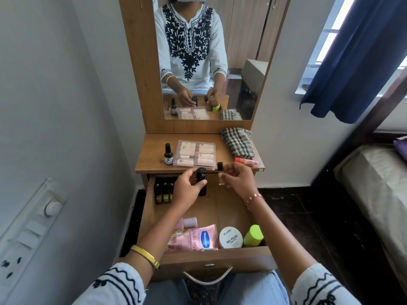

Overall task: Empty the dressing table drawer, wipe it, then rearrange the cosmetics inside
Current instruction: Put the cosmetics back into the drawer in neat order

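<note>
Head view, and the drawer [152, 208] stands pulled out at centre frame, part filled. The left hand [187, 190] wraps its fingers round a black tube [202, 181], upright over the drawer's back half. The right hand [236, 180] pinches a small clear bottle with a black cap [220, 172] just beside it.

Small nail polish bottles [163, 192] line the drawer's back left corner. At lower centre lie a pink Vaseline tube [198, 237], a white nail polish remover tub [230, 237] and a lime green bottle [253, 235].

Up on the bench [152, 148] wait a clear case of pale tubes [195, 155], a dropper bottle [168, 155], a pink-capped item [246, 161] and the checked cloth [239, 143]. My read: emptied and wiped, restocking well underway, those few left.
</note>
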Available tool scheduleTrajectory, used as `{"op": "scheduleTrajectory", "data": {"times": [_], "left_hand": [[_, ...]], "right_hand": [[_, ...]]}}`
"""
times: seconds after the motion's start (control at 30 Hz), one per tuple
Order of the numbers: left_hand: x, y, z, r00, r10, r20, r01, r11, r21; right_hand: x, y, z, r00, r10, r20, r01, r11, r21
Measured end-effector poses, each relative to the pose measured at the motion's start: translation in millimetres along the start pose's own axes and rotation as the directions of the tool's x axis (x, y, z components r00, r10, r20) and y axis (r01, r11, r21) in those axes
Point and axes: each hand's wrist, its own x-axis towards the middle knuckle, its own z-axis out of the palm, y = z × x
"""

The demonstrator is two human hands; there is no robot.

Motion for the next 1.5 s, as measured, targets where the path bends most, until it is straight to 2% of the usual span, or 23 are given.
{"op": "scheduleTrajectory", "data": {"times": [0.1, 0.33, 0.43, 0.53, 0.67, 0.77, 0.83, 0.9, 0.97, 1.2, 1.5], "left_hand": [[0.1, -7.7, 6.4, 1.000, -0.030, 0.004, 0.030, 1.000, 0.002], [5.6, -28.2, 22.7, 0.992, -0.119, 0.036, 0.120, 0.993, -0.016], [10.2, -35.7, 28.9, 0.990, -0.136, 0.042, 0.136, 0.991, 0.018], [16.5, -40.6, 35.7, 0.987, -0.155, 0.050, 0.154, 0.988, 0.033], [23.9, -43.9, 42.0, 0.986, -0.159, 0.059, 0.155, 0.986, 0.063], [30.0, -46.5, 46.0, 0.984, -0.172, 0.055, 0.167, 0.982, 0.083], [34.0, -47.7, 49.6, 0.982, -0.177, 0.059, 0.172, 0.982, 0.084], [36.7, -48.2, 53.9, 0.982, -0.176, 0.065, 0.170, 0.982, 0.087], [38.6, -48.4, 58.6, 0.983, -0.168, 0.071, 0.161, 0.983, 0.091], [41.1, -50.4, 69.1, 0.990, -0.093, 0.102, 0.079, 0.988, 0.132], [41.5, -61.6, 75.4, 0.981, -0.140, 0.136, 0.112, 0.975, 0.193]], "right_hand": [[-9.5, 8.2, 3.1, 0.987, 0.142, 0.074, -0.152, 0.976, 0.157], [-9.1, 23.3, 6.9, 0.874, 0.436, 0.213, -0.483, 0.825, 0.294], [-2.5, 22.4, 6.5, 0.824, 0.507, 0.252, -0.565, 0.765, 0.308], [8.6, 26.5, 5.3, 0.805, 0.538, 0.249, -0.593, 0.743, 0.310], [20.9, 33.8, 5.3, 0.802, 0.551, 0.231, -0.596, 0.765, 0.242], [32.0, 43.0, 7.5, 0.817, 0.553, 0.162, -0.572, 0.813, 0.112], [38.4, 48.6, 8.9, 0.849, 0.517, 0.111, -0.507, 0.855, -0.110], [42.4, 52.9, 8.9, 0.896, 0.438, 0.067, -0.388, 0.848, -0.363], [45.5, 58.9, 9.9, 0.918, 0.392, 0.057, -0.322, 0.822, -0.470], [50.6, 68.5, 17.6, 0.954, 0.293, 0.069, -0.215, 0.825, -0.522], [50.5, 71.4, 17.7, 0.958, 0.273, 0.091, -0.191, 0.840, -0.507]]}}
